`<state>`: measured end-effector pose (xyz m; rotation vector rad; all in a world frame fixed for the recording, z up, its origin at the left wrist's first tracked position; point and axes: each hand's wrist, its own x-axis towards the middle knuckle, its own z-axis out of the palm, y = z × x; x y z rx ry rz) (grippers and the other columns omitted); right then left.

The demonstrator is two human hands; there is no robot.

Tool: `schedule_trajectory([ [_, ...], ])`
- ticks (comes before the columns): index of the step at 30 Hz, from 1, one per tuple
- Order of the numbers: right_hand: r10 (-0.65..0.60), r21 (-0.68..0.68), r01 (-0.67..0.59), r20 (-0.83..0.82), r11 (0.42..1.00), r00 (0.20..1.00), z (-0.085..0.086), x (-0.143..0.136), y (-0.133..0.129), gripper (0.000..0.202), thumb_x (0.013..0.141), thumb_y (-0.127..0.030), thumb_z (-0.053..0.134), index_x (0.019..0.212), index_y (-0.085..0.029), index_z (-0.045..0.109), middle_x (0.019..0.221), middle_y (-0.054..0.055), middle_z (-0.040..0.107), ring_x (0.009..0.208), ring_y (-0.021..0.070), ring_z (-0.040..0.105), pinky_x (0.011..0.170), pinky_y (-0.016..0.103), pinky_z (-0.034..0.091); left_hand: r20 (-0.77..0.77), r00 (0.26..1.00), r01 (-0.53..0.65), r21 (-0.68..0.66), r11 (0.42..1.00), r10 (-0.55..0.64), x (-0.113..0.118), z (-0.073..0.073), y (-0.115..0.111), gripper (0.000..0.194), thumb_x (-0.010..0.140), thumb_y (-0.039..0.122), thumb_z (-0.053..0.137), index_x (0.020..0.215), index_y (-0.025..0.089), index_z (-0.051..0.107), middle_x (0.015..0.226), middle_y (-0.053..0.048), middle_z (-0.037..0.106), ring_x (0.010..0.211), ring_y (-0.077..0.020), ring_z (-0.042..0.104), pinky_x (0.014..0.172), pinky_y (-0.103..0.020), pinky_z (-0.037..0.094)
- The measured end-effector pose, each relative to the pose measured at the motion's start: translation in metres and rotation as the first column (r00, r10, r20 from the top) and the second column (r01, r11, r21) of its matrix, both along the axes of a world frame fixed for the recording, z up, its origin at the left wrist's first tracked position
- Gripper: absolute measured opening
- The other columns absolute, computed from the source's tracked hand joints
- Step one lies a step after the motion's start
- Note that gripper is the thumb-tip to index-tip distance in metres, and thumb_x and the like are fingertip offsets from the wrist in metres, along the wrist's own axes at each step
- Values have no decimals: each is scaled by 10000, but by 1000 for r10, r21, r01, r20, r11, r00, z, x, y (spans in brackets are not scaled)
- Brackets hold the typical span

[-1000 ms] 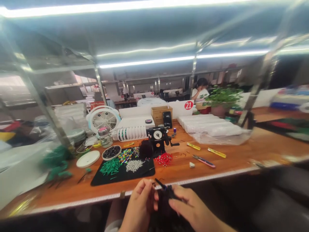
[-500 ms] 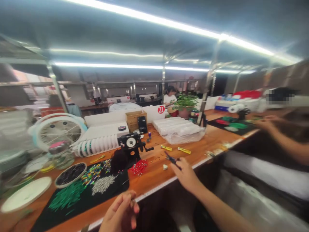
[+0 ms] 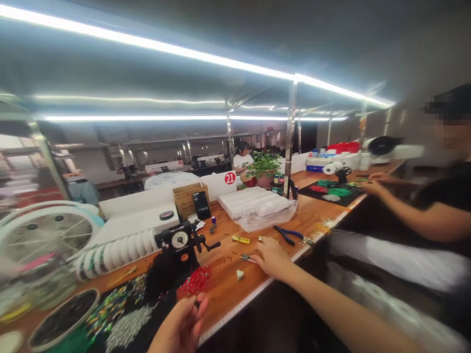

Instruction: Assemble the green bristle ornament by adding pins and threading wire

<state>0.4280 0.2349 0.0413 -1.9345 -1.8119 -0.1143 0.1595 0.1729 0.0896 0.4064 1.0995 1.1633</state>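
Observation:
My left hand [image 3: 178,323] is at the front edge of the bench, thumb and fingers pinched together. A small dark bit shows at its fingertips, too blurred to name. To the right, my right hand [image 3: 274,259] rests low over the wood, its fingers curled around a small silver-tipped tool [image 3: 248,258] whose handle is hidden. Beyond these fingers pokes the end of a yellow tool [image 3: 260,238]. Blue-handled pliers [image 3: 289,234] lie just right of the hand. Another yellow tool [image 3: 241,239] and a small whitish lump [image 3: 240,275] are to its left.
A black hand-cranked winder [image 3: 182,242] stands left, beside red pieces [image 3: 196,280], silver pieces [image 3: 128,324] and a bowl of dark bits [image 3: 64,318]. Plastic-wrapped white rolls [image 3: 257,203] lie behind. A co-worker's arm [image 3: 401,208] is at the right.
My right hand has let go of the dark pliers, which now lie to its right, and is on the silver-tipped tool. The view has swung right. My left hand stays pinched.

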Motion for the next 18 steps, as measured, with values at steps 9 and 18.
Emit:
schedule_trajectory([
  [9,161,66,-151,-189,986,969,-6,-43,-15,288,927,-141,285,902,-91,568,893,143,592,839,205,564,763,297,416,23,982,169,330,929,-187,40,-9,28,165,741,183,643,599,132,576,1024,-140,678,1143,-258,543,420,-131,349],
  [18,186,26,-464,-935,885,303,7,-80,-55,617,852,-666,282,695,-142,568,560,-20,409,488,90,365,486,224,279,-6,974,205,467,860,-228,49,-14,38,213,654,184,709,560,166,518,1092,-128,659,1160,-272,517,471,-167,409],
])
